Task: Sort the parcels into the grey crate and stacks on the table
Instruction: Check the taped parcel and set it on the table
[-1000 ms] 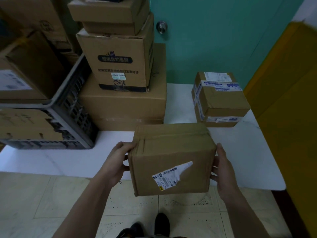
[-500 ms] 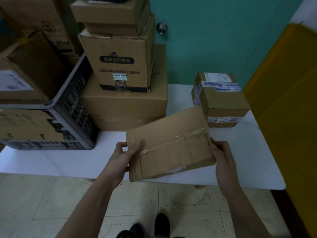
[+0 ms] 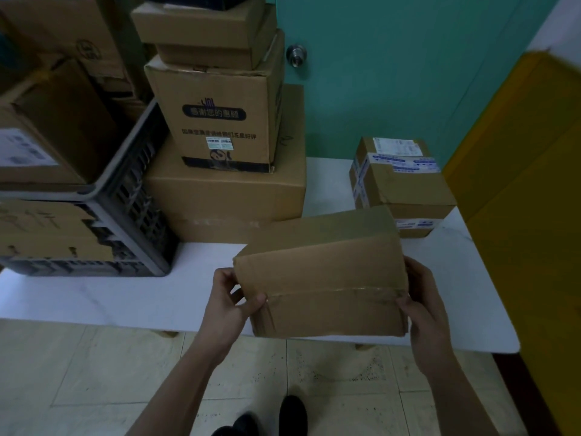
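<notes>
The plain brown rectangular cardboard parcel (image 3: 320, 278) is held in both hands above the near edge of the white table (image 3: 94, 297), with its long side running from one hand to the other.

The left hand (image 3: 229, 303) grips the left end. Its fingers (image 3: 224, 276) curl round the end face and its thumb presses on the face turned toward the camera. The right hand (image 3: 421, 303) grips the right end in the same manner, with the fingers (image 3: 415, 269) wrapped behind the corner and the thumb on the near face. A strip of clear tape crosses that face from thumb to thumb. The parcel tilts, its left end lower than its right end.

Beyond the left fingers and further left, the grey slotted plastic crate (image 3: 132, 196) stands on the table. Brown cardboard boxes (image 3: 47, 127) fill it and rise above its rim. Directly beyond the left fingers stands a stack: a large flat brown carton (image 3: 226, 199), on it a tall brown carton with dark printed lettering (image 3: 217, 121), and on that a small brown box (image 3: 201, 29).

Beyond the right fingers, a small brown parcel with white labels and blue-printed tape (image 3: 399, 180) sits on the table, apart from the stack. A yellow panel (image 3: 518, 215) stands to the right of the right hand. A teal door (image 3: 377, 73) with a round metal knob (image 3: 296, 56) closes the background. Below the hands lies a pale tiled floor (image 3: 125, 372).
</notes>
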The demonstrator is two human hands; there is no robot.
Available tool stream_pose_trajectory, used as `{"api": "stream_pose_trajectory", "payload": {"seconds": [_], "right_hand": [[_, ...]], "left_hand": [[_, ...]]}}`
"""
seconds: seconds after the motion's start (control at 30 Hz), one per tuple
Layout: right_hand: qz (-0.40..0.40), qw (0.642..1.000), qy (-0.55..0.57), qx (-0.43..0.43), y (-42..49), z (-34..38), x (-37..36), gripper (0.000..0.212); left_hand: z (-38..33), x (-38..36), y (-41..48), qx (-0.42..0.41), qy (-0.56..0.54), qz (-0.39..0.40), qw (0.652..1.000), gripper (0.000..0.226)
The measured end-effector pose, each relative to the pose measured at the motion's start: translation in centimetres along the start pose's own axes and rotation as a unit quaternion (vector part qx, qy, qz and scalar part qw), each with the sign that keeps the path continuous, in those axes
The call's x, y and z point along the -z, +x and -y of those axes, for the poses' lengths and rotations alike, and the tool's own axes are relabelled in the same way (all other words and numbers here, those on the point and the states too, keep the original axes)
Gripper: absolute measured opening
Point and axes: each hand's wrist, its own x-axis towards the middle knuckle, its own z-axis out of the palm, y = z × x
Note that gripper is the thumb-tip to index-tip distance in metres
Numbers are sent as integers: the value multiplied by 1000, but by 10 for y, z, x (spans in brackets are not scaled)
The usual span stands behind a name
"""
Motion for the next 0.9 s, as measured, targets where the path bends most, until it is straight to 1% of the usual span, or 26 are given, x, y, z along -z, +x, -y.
{"api": "stream_pose_trajectory", "payload": {"seconds": [0.07,0.13,0.23,0.27,0.3,0.4,0.5,0.57,0.67,0.77,0.83,0.9], "right_hand": [[9,1000,22,-12,0,-2,6,55],[0,999,32,-31,2,-7,14,59],[-24,998,14,-56,3,-13,22,64],[-29,998,5,-64,4,-14,25,66],[-32,997,-5,-69,5,-15,27,67],[-41,996,-20,-75,6,-15,32,70],[-28,997,-16,-73,6,-9,33,65],[-25,997,-17,-76,5,-8,33,63],[-27,997,-15,-73,4,-8,32,65],[-17,997,-21,-69,1,-9,31,65],[6,997,-56,-47,-1,-6,30,69],[33,993,-113,-24,0,0,27,72]], "left_hand": [[-2,0,-1,-16,17,12,1000,46],[-1,2,-1,-41,30,40,998,58],[-3,5,-1,-69,76,101,990,101],[-5,5,-1,-76,87,118,986,106],[-8,4,-1,-83,92,131,984,103],[-15,0,-3,-76,84,143,983,75],[-16,-4,-4,-58,78,123,988,55],[-16,-8,-6,-56,95,104,988,43],[-16,-12,-8,-47,97,92,990,36],[-15,-13,-6,-23,93,82,992,22],[-13,-14,-4,3,93,75,993,19],[-12,-15,-3,32,88,67,993,22]]}}
